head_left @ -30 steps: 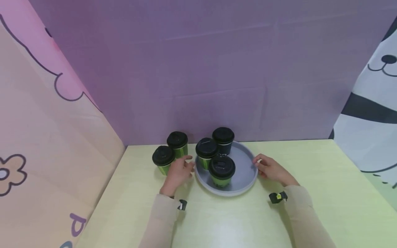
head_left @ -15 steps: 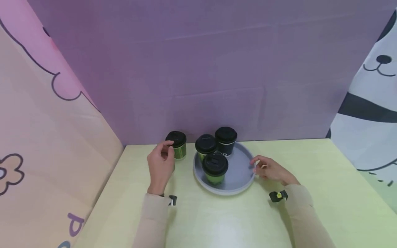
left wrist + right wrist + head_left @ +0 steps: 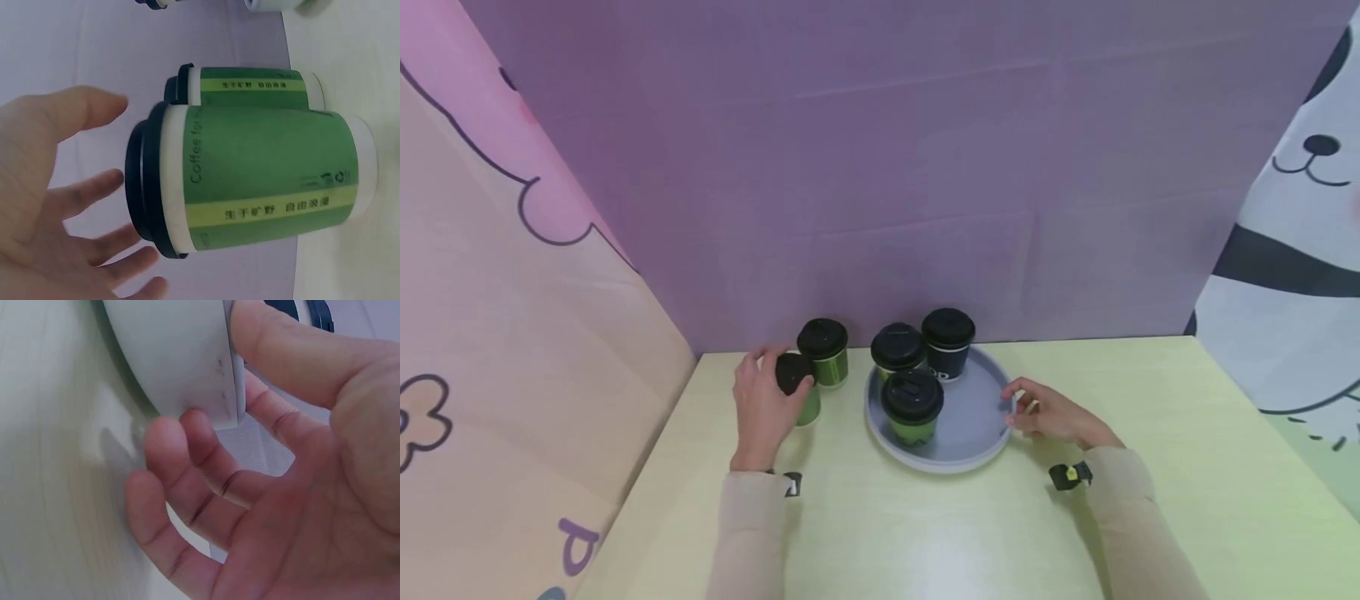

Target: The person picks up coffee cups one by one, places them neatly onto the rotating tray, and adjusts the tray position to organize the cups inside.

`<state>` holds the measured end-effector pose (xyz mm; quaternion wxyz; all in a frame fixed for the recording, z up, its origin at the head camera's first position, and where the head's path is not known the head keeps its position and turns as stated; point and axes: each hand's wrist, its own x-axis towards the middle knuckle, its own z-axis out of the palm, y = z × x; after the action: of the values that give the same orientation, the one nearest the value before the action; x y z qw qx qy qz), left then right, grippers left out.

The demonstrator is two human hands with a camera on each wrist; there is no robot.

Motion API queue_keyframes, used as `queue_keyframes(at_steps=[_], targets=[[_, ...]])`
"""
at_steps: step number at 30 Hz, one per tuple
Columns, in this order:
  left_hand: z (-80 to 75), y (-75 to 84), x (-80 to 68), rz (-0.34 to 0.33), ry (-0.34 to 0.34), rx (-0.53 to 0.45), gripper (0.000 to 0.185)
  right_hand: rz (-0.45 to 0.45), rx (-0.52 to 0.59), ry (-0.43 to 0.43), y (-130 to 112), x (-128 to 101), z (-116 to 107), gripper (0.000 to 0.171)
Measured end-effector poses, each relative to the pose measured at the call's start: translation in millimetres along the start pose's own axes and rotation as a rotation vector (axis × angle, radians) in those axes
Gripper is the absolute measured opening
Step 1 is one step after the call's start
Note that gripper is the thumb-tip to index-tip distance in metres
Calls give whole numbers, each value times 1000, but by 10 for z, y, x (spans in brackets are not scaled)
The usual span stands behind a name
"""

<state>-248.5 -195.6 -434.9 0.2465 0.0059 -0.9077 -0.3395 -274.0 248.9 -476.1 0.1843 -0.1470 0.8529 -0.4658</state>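
My left hand is at a green paper coffee cup with a black lid, left of the round grey tray. In the left wrist view its thumb and fingers are spread around the lid side of that coffee cup, not closed on it. A second green cup stands right behind. Two green cups and a dark blue cup, all lidded, stand upright on the tray. At the tray's right edge my right hand pinches the rim, thumb on it and fingers curled beside the wall.
The pale wooden table ends at a purple backdrop close behind the cups. Printed side panels stand at left and right. Bare tabletop lies in front of the tray and right of it.
My left hand has moved left from beside the tray to the near-left cup. The front cup on the tray has shifted slightly left. My right hand stays at the rim.
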Motion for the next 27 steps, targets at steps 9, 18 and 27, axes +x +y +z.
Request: queue_keyframes(at_steps=[9,18,27], targets=[[0,-74,-7,-153,-191,51,84,-6,-51,-21,-55,-17,39,41],[47,-130,1,-188,-235,19,95,-24,-133,-63,-91,-39,41,45],[41,-112,-13,-178,-209,9,93,1,-141,-78,-158,-63,74,44]])
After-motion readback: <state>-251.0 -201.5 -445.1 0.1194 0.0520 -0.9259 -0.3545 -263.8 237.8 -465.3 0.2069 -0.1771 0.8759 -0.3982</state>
